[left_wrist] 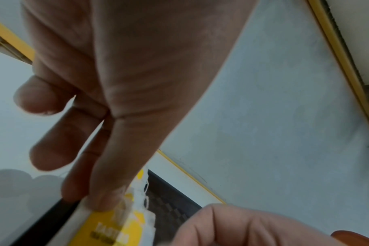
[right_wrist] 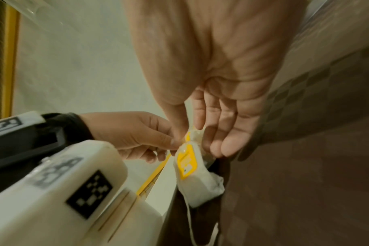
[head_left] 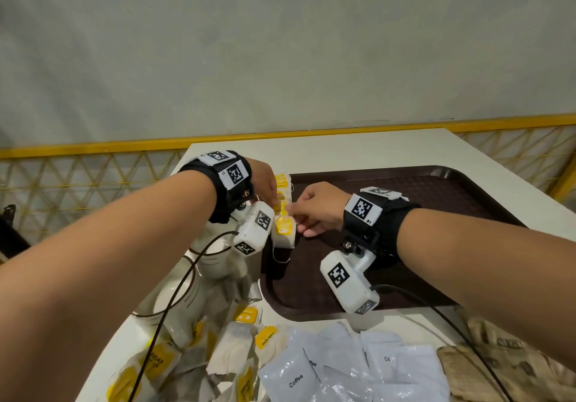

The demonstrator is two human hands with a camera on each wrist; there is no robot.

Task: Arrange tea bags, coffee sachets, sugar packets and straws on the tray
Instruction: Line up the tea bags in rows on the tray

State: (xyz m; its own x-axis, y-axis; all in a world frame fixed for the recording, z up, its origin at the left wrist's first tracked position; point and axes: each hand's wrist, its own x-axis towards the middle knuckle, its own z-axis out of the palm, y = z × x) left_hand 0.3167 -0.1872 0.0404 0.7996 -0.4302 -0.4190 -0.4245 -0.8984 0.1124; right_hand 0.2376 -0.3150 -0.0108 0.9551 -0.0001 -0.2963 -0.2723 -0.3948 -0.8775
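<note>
A dark brown tray (head_left: 436, 202) lies on the white table (head_left: 311, 152). A row of white tea bags (head_left: 283, 187) with yellow tags runs along the tray's left edge. My left hand (head_left: 276, 205) and right hand (head_left: 296, 214) meet over the nearest tea bag (head_left: 284, 231). In the left wrist view, my left hand (left_wrist: 95, 199) holds the top of that tea bag (left_wrist: 116, 224) with thumb and finger. The right wrist view shows my right hand (right_wrist: 187, 133) pinching the tea bag (right_wrist: 198, 179) between thumb and index finger, the other fingers straight.
A loose heap of tea bags (head_left: 218, 355) lies at the table's near left. White coffee sachets (head_left: 343, 364) and brown sugar packets (head_left: 498, 358) lie along the near edge. A white cup (head_left: 215, 258) and a glass (head_left: 174, 302) stand left of the tray. Behind is a yellow railing (head_left: 93, 146).
</note>
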